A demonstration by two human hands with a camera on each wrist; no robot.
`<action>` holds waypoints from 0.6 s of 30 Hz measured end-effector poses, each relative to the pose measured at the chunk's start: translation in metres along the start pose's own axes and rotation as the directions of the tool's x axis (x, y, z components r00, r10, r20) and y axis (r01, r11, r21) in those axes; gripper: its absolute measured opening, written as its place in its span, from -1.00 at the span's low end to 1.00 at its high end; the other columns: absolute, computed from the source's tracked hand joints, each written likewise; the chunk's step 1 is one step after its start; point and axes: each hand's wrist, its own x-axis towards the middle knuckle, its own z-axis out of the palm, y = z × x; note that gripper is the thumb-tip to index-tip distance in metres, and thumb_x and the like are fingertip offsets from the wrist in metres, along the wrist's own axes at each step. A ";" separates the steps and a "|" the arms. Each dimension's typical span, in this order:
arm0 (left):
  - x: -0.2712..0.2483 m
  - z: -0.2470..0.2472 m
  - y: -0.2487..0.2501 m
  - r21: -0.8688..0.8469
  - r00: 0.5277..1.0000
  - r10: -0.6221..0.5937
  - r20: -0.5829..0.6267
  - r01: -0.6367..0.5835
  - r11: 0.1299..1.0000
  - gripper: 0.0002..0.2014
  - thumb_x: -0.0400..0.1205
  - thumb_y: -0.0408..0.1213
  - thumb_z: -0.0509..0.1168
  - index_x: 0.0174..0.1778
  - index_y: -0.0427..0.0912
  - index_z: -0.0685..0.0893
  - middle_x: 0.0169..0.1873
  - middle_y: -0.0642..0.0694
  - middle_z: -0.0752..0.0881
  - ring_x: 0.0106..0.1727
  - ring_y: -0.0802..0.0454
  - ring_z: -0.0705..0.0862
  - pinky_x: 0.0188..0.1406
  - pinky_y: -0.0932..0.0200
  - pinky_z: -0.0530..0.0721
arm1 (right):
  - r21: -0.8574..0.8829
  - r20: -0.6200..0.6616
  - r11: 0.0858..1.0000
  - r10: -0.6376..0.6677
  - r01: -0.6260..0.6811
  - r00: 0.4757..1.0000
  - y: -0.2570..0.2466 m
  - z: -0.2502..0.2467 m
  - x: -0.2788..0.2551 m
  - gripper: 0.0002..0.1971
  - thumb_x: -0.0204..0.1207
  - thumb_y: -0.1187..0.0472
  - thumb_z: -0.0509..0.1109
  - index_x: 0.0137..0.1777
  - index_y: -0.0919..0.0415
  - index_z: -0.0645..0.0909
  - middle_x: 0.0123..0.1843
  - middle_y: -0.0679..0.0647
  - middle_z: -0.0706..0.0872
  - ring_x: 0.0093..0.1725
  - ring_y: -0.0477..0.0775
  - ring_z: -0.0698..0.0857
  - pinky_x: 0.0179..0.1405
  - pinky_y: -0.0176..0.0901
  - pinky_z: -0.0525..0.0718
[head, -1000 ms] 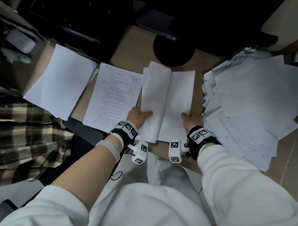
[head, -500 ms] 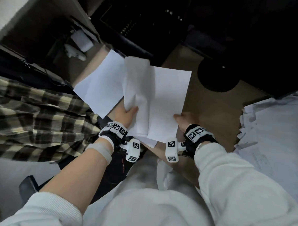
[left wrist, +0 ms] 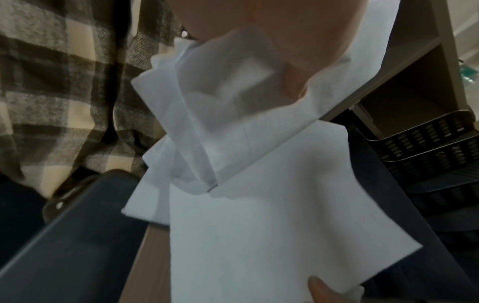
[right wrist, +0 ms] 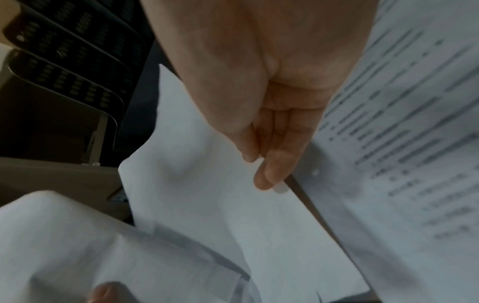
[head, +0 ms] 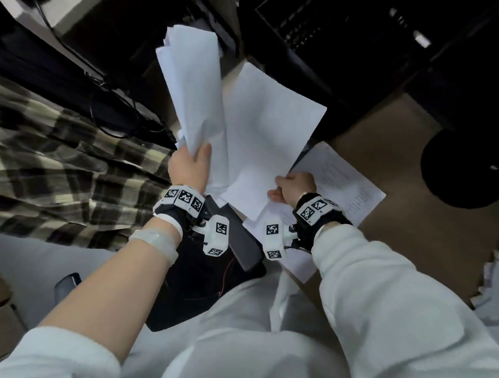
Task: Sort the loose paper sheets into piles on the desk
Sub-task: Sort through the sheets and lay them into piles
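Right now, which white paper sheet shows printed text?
The flat white sheet lying on the brown desk beside the right hand; both held papers look blank.

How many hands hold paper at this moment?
2. The left hand grips a folded bundle of sheets; the right hand pinches a blank sheet at its near corner.

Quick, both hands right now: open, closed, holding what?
Left hand: grips a curled bundle of white paper sheets.
Right hand: pinches the edge of a flat white paper sheet.
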 end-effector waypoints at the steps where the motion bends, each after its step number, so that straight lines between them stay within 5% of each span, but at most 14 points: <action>1: 0.005 -0.002 0.000 0.010 1.000 0.002 0.007 -0.002 1.000 -0.61 0.66 -0.07 0.34 0.25 -0.29 0.71 0.08 -0.28 0.79 0.15 -0.24 0.73 0.17 0.01 0.65 | 0.005 0.017 1.000 0.010 -0.010 1.000 -0.004 0.009 0.004 -0.91 0.66 0.37 0.30 0.05 0.44 0.55 -0.43 0.27 0.77 -0.50 0.06 0.78 -0.48 -0.20 0.78; 5: 0.019 -0.007 -0.004 -0.017 0.999 -0.032 0.043 0.032 0.999 -0.60 0.61 -0.03 0.35 0.20 -0.27 0.73 0.03 -0.23 0.80 0.10 -0.22 0.75 0.19 -0.11 0.70 | 0.002 0.087 0.998 0.058 -0.058 0.995 -0.018 0.036 0.015 -0.90 0.68 0.37 0.25 -0.09 0.35 0.49 -0.25 0.30 0.77 -0.38 0.10 0.82 -0.31 -0.08 0.85; 9: 0.020 -0.006 -0.006 -0.033 0.994 -0.045 0.099 0.048 0.998 -0.55 0.54 0.03 0.38 0.14 -0.28 0.76 -0.01 -0.21 0.81 0.07 -0.19 0.76 0.15 -0.10 0.73 | -0.046 0.215 0.993 0.117 -0.109 0.970 -0.021 0.046 0.014 -0.79 0.63 0.24 0.29 0.06 0.44 0.50 -0.10 0.37 0.81 -0.24 0.25 0.86 -0.04 0.31 0.82; 11: 0.017 0.000 -0.003 -0.039 0.991 -0.030 0.130 0.035 0.999 -0.52 0.48 0.06 0.39 0.10 -0.28 0.78 -0.04 -0.20 0.82 0.05 -0.18 0.77 0.11 -0.05 0.74 | -0.120 0.233 0.990 0.099 -0.072 0.967 -0.020 0.039 0.008 -0.71 0.59 0.13 0.34 0.06 0.41 0.55 -0.16 0.28 0.85 -0.18 0.34 0.86 -0.16 0.20 0.81; 14: 0.005 0.015 0.008 -0.040 0.983 -0.018 0.184 0.026 0.999 -0.53 0.44 0.08 0.47 0.04 -0.27 0.80 -0.07 -0.20 0.84 0.01 -0.15 0.78 0.07 -0.03 0.75 | -0.257 0.142 0.966 0.053 -0.014 0.988 -0.019 0.012 -0.001 -0.69 0.60 0.07 0.31 0.02 0.35 0.66 -0.27 0.13 0.86 -0.37 0.20 0.78 -0.50 -0.18 0.52; 16: -0.006 0.026 0.016 -0.032 0.974 -0.035 0.224 0.043 0.999 -0.56 0.43 0.06 0.55 -0.01 -0.26 0.82 -0.11 -0.20 0.84 -0.05 -0.13 0.79 0.00 0.01 0.76 | -0.276 0.079 0.959 -0.042 0.062 0.996 -0.018 -0.007 -0.007 -0.64 0.60 -0.04 0.30 -0.07 0.28 0.72 -0.30 0.06 0.86 -0.44 0.07 0.70 -0.46 -0.15 0.52; 18: -0.021 0.038 0.024 -0.008 0.965 -0.039 0.259 0.042 0.999 -0.60 0.42 0.04 0.59 -0.09 -0.25 0.83 -0.17 -0.18 0.84 -0.11 -0.10 0.78 -0.10 0.08 0.74 | -0.181 -0.005 0.964 -0.197 0.193 0.980 -0.014 -0.022 -0.012 -0.64 0.53 -0.19 0.36 -0.10 0.11 0.72 -0.24 0.00 0.85 -0.30 0.02 0.76 -0.26 -0.04 0.65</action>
